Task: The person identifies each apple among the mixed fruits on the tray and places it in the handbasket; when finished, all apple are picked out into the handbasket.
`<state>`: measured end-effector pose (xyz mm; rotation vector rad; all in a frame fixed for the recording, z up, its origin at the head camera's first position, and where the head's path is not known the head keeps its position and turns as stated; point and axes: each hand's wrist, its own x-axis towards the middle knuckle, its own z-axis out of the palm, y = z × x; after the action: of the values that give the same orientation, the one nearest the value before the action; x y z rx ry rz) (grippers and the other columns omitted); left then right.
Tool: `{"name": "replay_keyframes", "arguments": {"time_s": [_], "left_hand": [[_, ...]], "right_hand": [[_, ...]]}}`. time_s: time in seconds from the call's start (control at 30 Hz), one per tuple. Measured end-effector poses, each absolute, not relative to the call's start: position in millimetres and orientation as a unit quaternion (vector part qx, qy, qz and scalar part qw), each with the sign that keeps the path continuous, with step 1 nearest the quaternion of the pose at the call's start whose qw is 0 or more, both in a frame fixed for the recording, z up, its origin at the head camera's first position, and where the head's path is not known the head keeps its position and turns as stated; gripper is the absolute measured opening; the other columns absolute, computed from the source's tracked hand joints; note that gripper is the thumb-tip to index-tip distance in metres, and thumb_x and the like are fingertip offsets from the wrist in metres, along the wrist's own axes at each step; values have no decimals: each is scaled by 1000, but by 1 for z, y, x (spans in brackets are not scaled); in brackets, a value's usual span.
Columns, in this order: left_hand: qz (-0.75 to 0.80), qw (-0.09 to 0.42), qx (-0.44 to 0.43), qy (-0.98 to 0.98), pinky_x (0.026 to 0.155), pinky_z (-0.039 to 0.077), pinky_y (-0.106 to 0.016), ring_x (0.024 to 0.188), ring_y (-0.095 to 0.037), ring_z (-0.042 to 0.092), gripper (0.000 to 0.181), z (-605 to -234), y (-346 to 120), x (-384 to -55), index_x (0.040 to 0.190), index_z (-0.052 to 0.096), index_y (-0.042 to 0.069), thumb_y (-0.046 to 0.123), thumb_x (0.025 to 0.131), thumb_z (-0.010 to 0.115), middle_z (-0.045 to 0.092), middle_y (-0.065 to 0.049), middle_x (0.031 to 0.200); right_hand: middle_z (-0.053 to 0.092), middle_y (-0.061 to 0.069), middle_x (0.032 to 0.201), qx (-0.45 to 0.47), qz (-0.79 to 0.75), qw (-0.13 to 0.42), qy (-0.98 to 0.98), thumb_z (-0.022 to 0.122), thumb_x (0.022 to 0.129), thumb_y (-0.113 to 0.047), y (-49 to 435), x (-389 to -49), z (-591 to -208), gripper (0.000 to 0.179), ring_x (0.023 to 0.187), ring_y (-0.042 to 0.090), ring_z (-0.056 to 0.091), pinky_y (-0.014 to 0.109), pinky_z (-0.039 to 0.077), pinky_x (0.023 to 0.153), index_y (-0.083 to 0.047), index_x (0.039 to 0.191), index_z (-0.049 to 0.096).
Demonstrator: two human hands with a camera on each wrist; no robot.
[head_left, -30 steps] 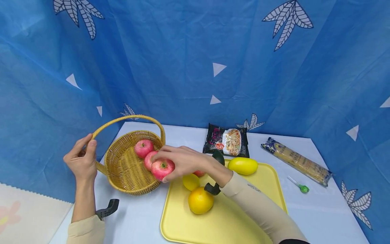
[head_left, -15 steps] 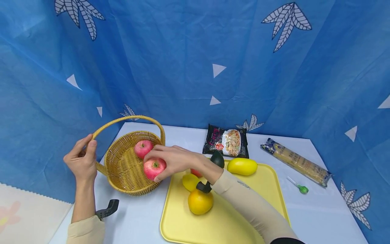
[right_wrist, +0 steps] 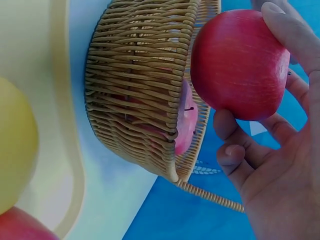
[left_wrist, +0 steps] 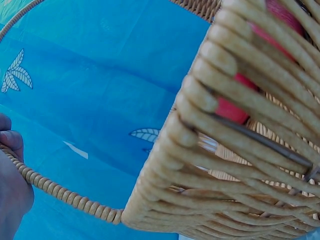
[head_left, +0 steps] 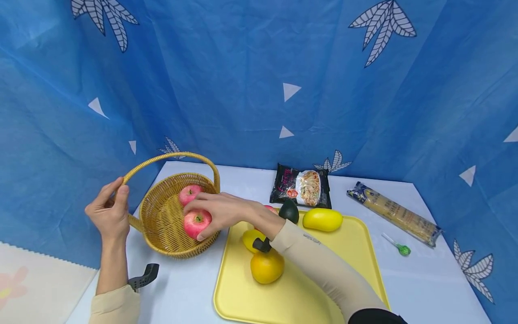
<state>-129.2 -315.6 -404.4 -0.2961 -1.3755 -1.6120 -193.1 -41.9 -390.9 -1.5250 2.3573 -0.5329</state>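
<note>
My left hand [head_left: 109, 209] holds the arched handle [head_left: 174, 155] of a woven basket [head_left: 162, 234] at its left side. Over the basket's right part, my right hand [head_left: 228, 211] grips a red apple [head_left: 197, 223] between thumb and fingers. The right wrist view has this held apple [right_wrist: 240, 65] beside the rim, with another apple [right_wrist: 187, 122] inside the basket. One apple [head_left: 190, 194] lies toward the back of the basket in the head view; my right hand and the held apple hide part of the inside.
A yellow tray [head_left: 299, 297] bears an orange [head_left: 267, 266], a lemon [head_left: 251, 240], an avocado [head_left: 289, 212], a yellow mango-shaped fruit [head_left: 322, 219] and a partly hidden red fruit [head_left: 271, 209]. Behind lies a black food packet [head_left: 301, 185]; rightward are a pasta packet [head_left: 394, 213] and a green lollipop [head_left: 403, 249].
My right hand has carried the apple leftward, from the basket's right rim to above its inside. The left hand stays on the handle.
</note>
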Motion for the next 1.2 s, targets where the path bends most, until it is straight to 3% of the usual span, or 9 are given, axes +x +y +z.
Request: {"name": "replay_keyframes", "arguments": {"time_s": [0.37,0.57,0.83,1.2], "left_hand": [[-663,484,-131,-556,46,33,-13,47,-6,42,30,-403,-314,-131,106,66,-22,-5,85,76,73,-10,83],[-649,487,-115,-573,48,34,-12,48,-5,42,23,-402,-313,-129,107,67,-21,-12,86,70,73,-3,81],[-650,488,-111,-572,48,34,-12,48,-5,42,25,-403,-312,-129,107,67,-21,-9,85,73,73,-4,82],[-635,493,-95,-587,48,34,-12,49,-5,42,24,-401,-310,-128,107,68,-19,-7,87,72,73,-2,83]], "right_hand": [[41,-18,137,-528,-167,149,819,72,79,-69,-67,-200,-395,68,110,0,48,29,42,93,-47,138,46],[42,-18,137,-520,-170,158,822,72,78,-69,-77,-204,-400,71,109,1,48,26,44,88,-46,140,46],[43,-17,131,-525,-161,160,821,73,78,-68,-88,-205,-406,72,106,0,48,25,44,86,-44,140,46],[44,-19,137,-502,-162,162,834,73,78,-68,-104,-209,-408,72,120,-1,43,28,44,97,-46,140,45]]}}
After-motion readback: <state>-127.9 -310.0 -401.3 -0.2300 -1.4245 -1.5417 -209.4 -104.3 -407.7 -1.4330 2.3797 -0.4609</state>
